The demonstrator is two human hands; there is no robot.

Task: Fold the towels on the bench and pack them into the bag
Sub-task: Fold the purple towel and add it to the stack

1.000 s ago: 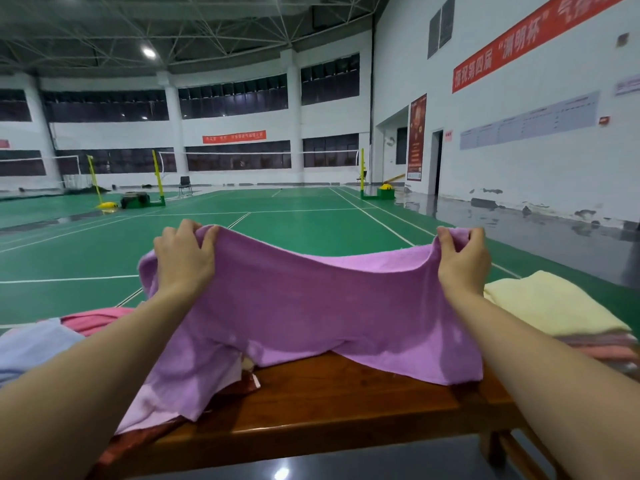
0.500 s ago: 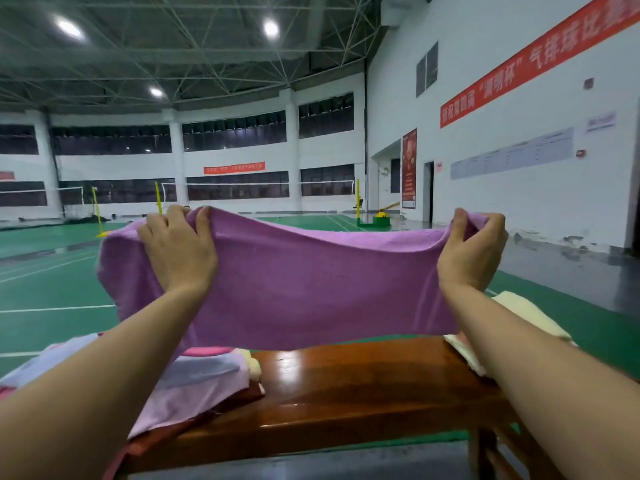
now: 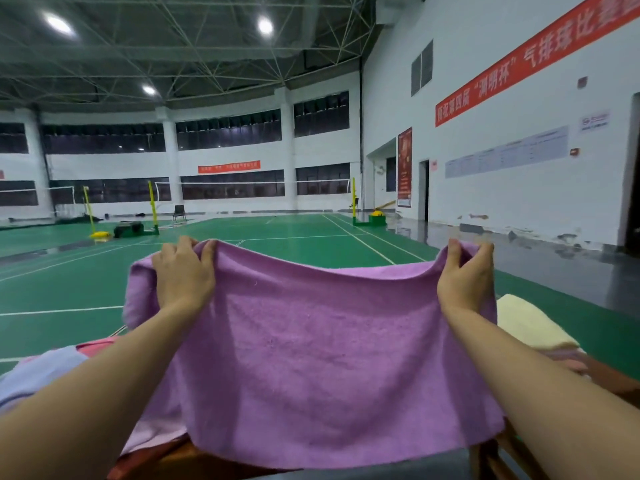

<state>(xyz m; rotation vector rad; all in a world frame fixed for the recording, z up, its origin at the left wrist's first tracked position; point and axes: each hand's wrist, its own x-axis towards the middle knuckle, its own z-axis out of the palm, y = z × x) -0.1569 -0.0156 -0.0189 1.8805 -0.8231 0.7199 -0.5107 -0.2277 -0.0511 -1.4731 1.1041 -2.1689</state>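
Observation:
A purple towel (image 3: 322, 358) hangs spread out in front of me, covering most of the wooden bench (image 3: 180, 462). My left hand (image 3: 183, 275) grips its upper left edge and my right hand (image 3: 465, 278) grips its upper right corner, both held up at the same height. The towel's top edge sags between them. At the left lies a heap of unfolded towels (image 3: 38, 375), light blue and pink. At the right sits a stack of folded towels (image 3: 526, 327) with a pale yellow one on top. No bag is in view.
The bench stands at the edge of a green badminton court (image 3: 277, 251) in a sports hall. Yellow net posts (image 3: 354, 202) and a chair (image 3: 179, 213) stand far off. A white wall with a doorway runs along the right.
The towel has come down and toward me: half a second ago it was stretched taut above the bench, now it hangs lower with a slack top edge and hides the bench top.

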